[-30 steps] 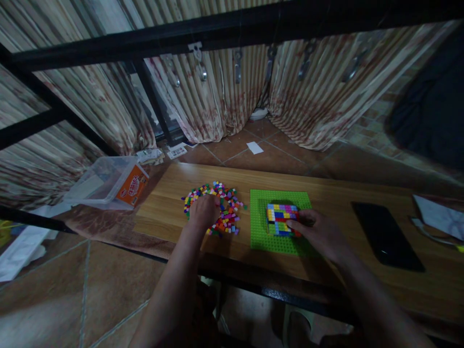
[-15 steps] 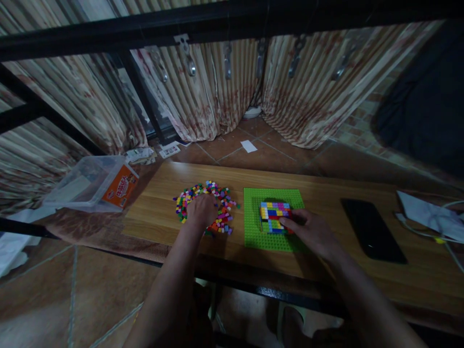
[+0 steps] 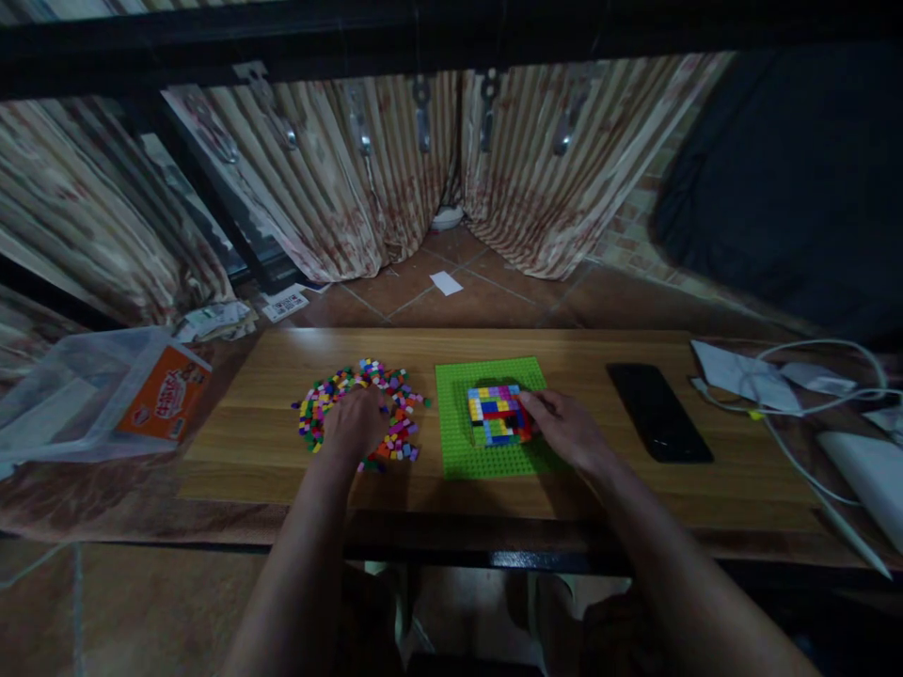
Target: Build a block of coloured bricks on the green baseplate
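**Right hand (image 3: pixel 568 432) at the Edge of a Brick Build (image 3: pixel 494 412), Left Hand (image 3: pixel 355 421) in the Loose Bricks (image 3: pixel 401 425)**

The brick build, a squarish block of yellow, blue, red, white and pink pieces, sits on a green baseplate (image 3: pixel 458 463), with studded green showing on all 4 sides of it. It lies to the left of the right hand's fingertips (image 3: pixel 526 401), which meet its right edge near the far corner. Most of its top is uncovered. Whether those fingers clamp the build or only rest against it, I cannot tell.

The left hand is lowered over the loose bricks, fingers pointing down and hidden by the back of the hand, so I cannot tell if they are together, apart or closed on a piece. Small bricks lie around it on the far, left and right sides. The build is well apart from these fingers, off to their right.

All of this is on a wooden tabletop (image 3: pixel 240 461). A black phone (image 3: pixel 659 414) lies right of the right hand, and a clear plastic box (image 3: pixel 85 400) with an orange label (image 3: pixel 162 393) stands beyond the left end.
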`<state>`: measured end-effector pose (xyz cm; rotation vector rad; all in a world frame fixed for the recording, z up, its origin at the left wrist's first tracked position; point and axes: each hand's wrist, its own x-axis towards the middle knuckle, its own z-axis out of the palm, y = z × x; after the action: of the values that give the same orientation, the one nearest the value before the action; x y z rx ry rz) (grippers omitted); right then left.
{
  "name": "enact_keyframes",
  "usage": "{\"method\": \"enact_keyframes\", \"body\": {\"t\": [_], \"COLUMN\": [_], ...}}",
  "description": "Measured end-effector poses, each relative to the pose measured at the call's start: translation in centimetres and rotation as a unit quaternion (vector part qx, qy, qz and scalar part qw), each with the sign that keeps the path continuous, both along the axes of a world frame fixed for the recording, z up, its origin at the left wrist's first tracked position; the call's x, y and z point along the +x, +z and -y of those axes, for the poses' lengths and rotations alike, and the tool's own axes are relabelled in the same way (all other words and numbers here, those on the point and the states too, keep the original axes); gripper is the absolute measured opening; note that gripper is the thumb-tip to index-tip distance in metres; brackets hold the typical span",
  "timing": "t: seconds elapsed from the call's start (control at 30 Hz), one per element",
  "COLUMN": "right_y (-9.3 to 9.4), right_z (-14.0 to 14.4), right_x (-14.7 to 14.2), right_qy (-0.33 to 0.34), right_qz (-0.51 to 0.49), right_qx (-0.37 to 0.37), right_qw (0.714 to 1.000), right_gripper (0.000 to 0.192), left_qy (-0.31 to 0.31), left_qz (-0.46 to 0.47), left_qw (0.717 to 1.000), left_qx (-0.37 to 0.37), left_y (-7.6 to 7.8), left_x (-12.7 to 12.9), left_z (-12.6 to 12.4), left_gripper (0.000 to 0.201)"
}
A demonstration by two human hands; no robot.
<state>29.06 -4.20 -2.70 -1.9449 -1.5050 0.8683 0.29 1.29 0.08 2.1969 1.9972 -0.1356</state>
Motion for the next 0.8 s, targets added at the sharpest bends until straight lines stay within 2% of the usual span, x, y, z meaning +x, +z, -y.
{"method": "enact_keyframes", "body": {"t": [0.3,0.5,0.8], "right_y": [-0.3,-0.1,-0.4], "right_z": [0.0,0.1,0.2], "right_x": [0.1,0.0,-0.2], "right_qy": [-0.003,0.008,0.019], "right_qz": [-0.007,0.027,0.068], "right_qx": [0.007,0.024,0.037], "right_qw": [1.000,0.999,0.997], "right_gripper": [0.043,0.040,0.034], "left_qy": [-0.001,0.016,0.015], "left_qz": [0.008,0.017,0.023], "left_qw": [1.000,0.999,0.999], "left_qx": [0.012,0.032,0.027], "left_y": [-0.3,0.2,-0.3], "left_x": [0.0,-0.3,-1.4], "left_z": [-0.3,-0.4,-0.6], "left_gripper": [0.023,0.020,0.023]}}
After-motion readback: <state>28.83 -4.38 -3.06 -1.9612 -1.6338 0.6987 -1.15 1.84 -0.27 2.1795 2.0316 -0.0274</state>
